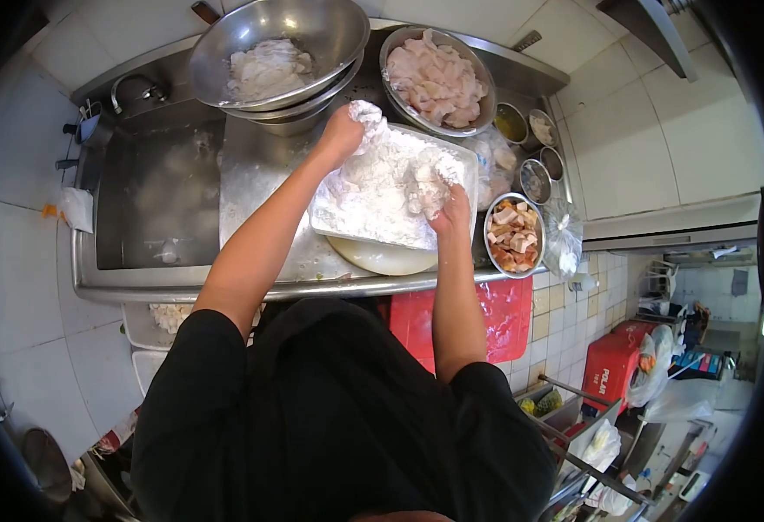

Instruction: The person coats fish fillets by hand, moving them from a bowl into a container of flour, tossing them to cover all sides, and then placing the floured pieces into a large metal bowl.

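Note:
A rectangular metal tray (330, 228) full of white flour (366, 193) sits before me on the steel counter. Over its upper left corner, my left hand (342, 139) grips a flour-coated piece of meat (367, 114). My right hand (453, 210) is at the tray's right side, its fingers closed on another flour-coated piece of meat (430, 181). Behind the tray stands a steel bowl of raw pale meat (437, 76), which looks like chicken. White-coated pieces (269, 70) lie in a large steel bowl (334, 39) at the back left.
To the left is a sink (151, 196) with a tap (134, 91). A round pale board (382, 257) lies partly under the tray. On the right are a bowl of browned meat chunks (514, 235), small metal bowls (535, 181) and plastic bags (563, 235). A red lid-like surface (503, 317) is below the counter.

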A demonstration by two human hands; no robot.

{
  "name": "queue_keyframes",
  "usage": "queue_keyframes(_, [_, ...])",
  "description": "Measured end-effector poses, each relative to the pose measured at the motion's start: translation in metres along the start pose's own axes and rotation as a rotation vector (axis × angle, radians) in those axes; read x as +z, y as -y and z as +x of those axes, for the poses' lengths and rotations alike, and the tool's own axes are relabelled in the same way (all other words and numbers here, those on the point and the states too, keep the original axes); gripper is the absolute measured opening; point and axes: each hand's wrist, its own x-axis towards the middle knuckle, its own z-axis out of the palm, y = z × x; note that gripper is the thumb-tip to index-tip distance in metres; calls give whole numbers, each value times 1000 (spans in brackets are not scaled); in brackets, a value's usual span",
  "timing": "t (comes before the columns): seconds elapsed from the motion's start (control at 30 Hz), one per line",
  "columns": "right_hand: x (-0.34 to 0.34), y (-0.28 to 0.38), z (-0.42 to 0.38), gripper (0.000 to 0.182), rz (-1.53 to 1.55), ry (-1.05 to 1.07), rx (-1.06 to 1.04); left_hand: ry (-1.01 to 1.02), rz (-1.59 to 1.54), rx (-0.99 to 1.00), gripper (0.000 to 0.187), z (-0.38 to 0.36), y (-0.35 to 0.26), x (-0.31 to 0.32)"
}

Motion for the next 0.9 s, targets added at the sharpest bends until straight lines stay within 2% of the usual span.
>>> queue_keyframes(0.1, [-15, 4, -2, 34, 23, -2, -22, -60, 361, 122, 26, -1, 30, 4])
queue_keyframes(0.2, [-25, 9, -5, 32, 60, -16, -6, 48, 713, 214, 28, -22, 46, 7])
queue_keyframes(0.23, [-26, 12, -9, 32, 41, -19, -6, -46, 814, 318, 28, -31, 45, 7])
queue_keyframes(0.33, [-30, 15, -23, 31, 25, -49, 4, 108, 1154, 48, 27, -47, 27, 1])
queue_keyframes(0.37, [-29, 15, -26, 31, 37, -58, 9, 134, 1169, -11, 33, -50, 24, 1])
queue_keyframes(0.47, [-27, 16, -28, 31, 18, -51, 10, 35, 1243, 101, 37, -52, 42, 8])
queue_keyframes(0.57, [-25, 9, -23, 31, 44, 0, 29, 18, 1061, 33, 37, -42, 35, 9])
queue_keyframes(0.67, [-20, 1, -15, 32, 48, 71, 42, 85, 888, -148, 35, -25, 31, 3])
queue_keyframes(0.77, [-11, 0, -16, 33, 66, 88, 53, 77, 539, -89, 34, -17, 37, -11])
queue_keyframes(0.9, [-9, -8, -11, 37, 80, 106, 81, 38, 566, 46, 29, -24, 2, -14])
